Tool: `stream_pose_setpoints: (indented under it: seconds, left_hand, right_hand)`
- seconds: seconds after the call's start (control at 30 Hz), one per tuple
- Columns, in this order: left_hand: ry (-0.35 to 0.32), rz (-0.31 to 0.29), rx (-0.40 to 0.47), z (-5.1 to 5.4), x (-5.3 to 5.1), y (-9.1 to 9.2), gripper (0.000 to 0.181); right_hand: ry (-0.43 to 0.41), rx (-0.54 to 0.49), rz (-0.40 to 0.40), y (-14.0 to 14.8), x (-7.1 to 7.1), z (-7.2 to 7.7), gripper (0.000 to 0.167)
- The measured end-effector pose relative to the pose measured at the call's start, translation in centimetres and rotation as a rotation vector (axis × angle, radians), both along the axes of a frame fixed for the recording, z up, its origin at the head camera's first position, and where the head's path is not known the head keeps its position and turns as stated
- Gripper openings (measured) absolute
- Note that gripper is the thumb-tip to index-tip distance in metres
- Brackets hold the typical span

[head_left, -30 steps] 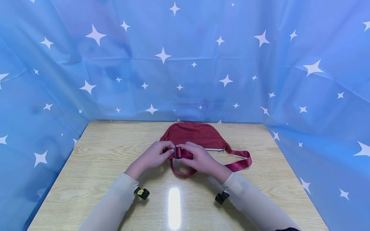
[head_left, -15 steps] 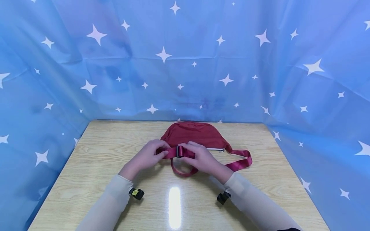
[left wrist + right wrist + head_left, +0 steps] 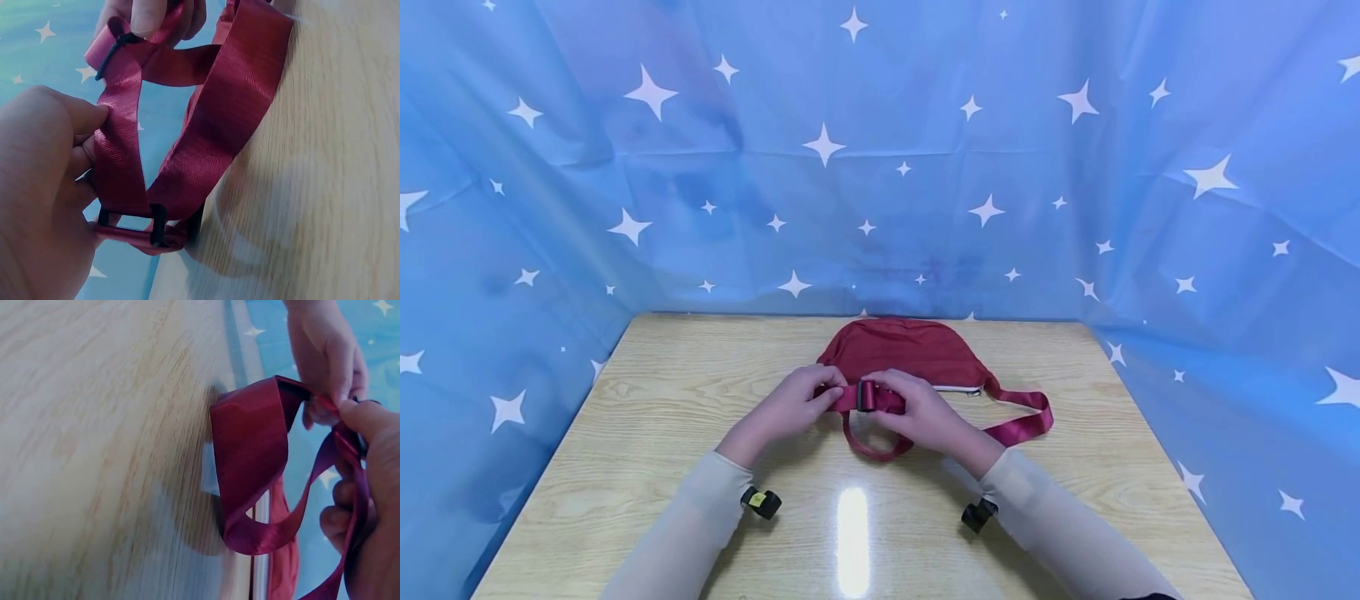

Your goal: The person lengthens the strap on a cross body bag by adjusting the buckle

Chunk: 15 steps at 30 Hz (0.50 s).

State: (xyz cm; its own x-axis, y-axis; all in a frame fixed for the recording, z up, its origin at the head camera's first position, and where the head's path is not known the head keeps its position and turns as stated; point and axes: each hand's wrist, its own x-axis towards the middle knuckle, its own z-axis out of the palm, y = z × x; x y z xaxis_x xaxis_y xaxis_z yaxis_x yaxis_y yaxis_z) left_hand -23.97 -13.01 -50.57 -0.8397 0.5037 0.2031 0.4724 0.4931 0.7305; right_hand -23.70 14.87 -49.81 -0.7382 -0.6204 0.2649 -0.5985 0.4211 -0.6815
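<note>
A dark red waist bag (image 3: 902, 354) lies at the back middle of the table, its strap looped in front. In the head view my left hand (image 3: 782, 408) pinches the strap (image 3: 846, 398) just left of a black slider buckle (image 3: 861, 396). On the buckle's other side my right hand (image 3: 921, 412) grips the strap between thumb and fingers. The left wrist view shows the left thumb on the webbing (image 3: 122, 137), with another black buckle (image 3: 158, 225) below it. Seen from the right wrist, the strap (image 3: 253, 440) hangs in a wide loop beside my fingers.
A strap loop (image 3: 1026, 425) extends right of the bag across the wooden table (image 3: 700, 350). The bag's light zip (image 3: 955, 388) faces the front. Blue cloth with white stars (image 3: 880, 167) hangs behind and at both sides of the table.
My left hand has slid left along the strap, away from the slider buckle, then come back slightly. The buckle has shifted a little right; my right hand keeps its grip almost in place.
</note>
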Motion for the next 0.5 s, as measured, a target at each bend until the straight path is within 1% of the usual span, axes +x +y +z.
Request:
stream_pose_setpoints:
  seconds: [0.23,0.37,0.5]
  left_hand:
    - [0.017,-0.027,0.025,0.0,-0.1,0.8,0.011]
    - [0.001,-0.016,0.032,0.1,-0.1,1.2,0.009]
    - [-0.029,0.007,0.067,0.2,0.1,1.3,0.005]
  right_hand:
    - [0.012,0.007,0.021,-0.3,-0.2,-0.6,0.051]
    - [0.020,-0.008,0.036,-0.6,-0.3,-0.7,0.048]
    - [0.024,-0.014,0.028,-0.7,-0.2,-0.7,0.048]
